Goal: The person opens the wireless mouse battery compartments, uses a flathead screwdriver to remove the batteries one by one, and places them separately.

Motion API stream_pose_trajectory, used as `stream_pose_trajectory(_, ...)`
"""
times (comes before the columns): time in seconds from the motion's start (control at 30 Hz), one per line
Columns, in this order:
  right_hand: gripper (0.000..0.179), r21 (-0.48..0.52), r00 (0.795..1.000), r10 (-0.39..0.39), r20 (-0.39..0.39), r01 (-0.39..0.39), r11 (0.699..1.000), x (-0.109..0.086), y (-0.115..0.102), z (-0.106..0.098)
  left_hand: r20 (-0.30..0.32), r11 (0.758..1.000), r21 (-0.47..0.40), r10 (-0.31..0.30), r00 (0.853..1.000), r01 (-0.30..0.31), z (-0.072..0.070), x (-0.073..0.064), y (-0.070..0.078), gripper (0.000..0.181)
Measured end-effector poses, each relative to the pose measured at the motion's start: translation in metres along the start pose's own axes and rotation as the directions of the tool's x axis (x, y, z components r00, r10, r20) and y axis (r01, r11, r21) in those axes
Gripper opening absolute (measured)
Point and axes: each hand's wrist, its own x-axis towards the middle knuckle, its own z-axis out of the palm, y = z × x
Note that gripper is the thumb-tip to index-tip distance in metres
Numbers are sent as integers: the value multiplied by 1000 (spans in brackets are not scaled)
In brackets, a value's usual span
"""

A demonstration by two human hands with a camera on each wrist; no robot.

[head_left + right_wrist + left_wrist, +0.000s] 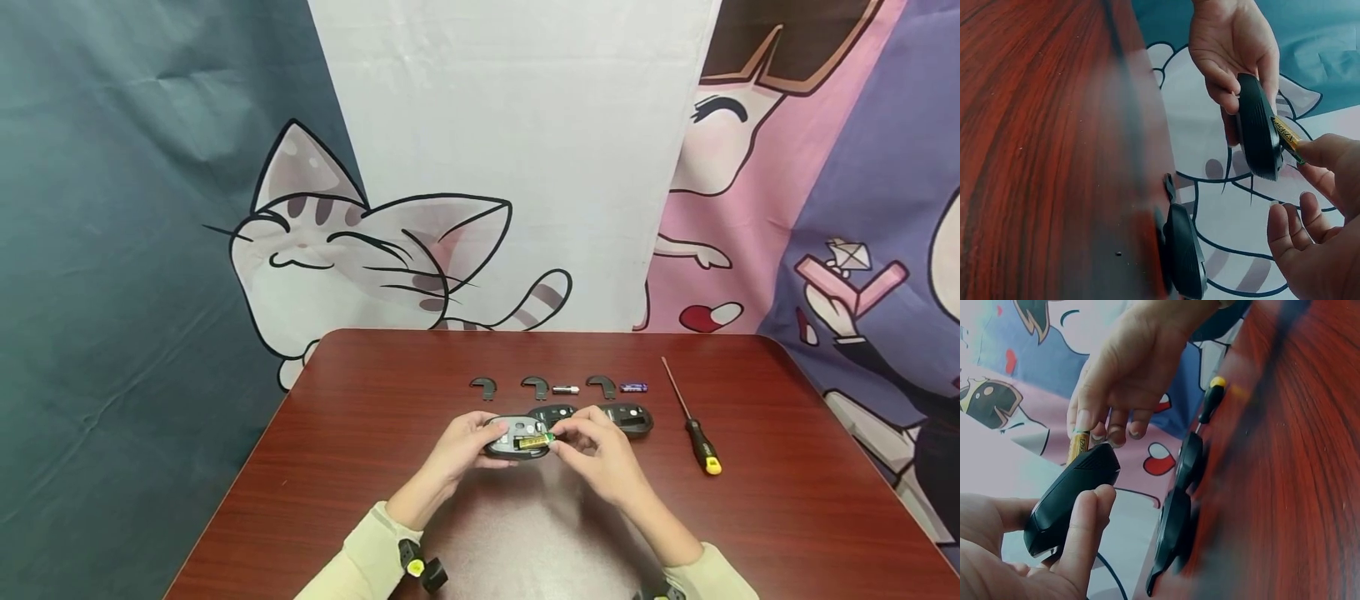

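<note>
Above the table, my left hand (461,444) grips a black computer mouse (502,447) by its sides, its grey underside turned up. The thumb and fingertips of my right hand (603,457) pinch one end of a yellow-green battery (532,442). In the head view the battery lies over the slot in the mouse's underside. Seen from the right wrist, the battery (1286,132) is tilted, its far end at the mouse (1259,134) and its near end sticking out. How deep it sits in the slot is hidden.
Behind the hands, two more mice lie on the table, one (553,412) partly covered, the other (636,419) to the right. Farther back are curved black covers (487,387), a white battery (566,389) and a blue battery (633,387). A screwdriver (701,446) lies at the right.
</note>
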Motion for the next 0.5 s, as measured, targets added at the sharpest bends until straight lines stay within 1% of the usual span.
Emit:
stream_pose_trajectory(0.13,19,17,999,53,7,-53,998,6,1,1,-19,1000,-4,1,1000,-1,-7,1,0,48)
stream_pose_trajectory(0.2,18,21,996,86,11,-86,996,9,1,2,-20,1000,-5,11,1000,-11,-11,1,-1,48)
stream_pose_trajectory(0.3,17,24,992,125,15,-125,992,14,2,4,-33,1000,-12,8,999,-8,-18,2,-4,47)
stream_pose_trajectory(0.5,16,23,989,143,20,-144,989,29,9,11,-66,1000,-29,2,998,-4,-29,6,-11,44)
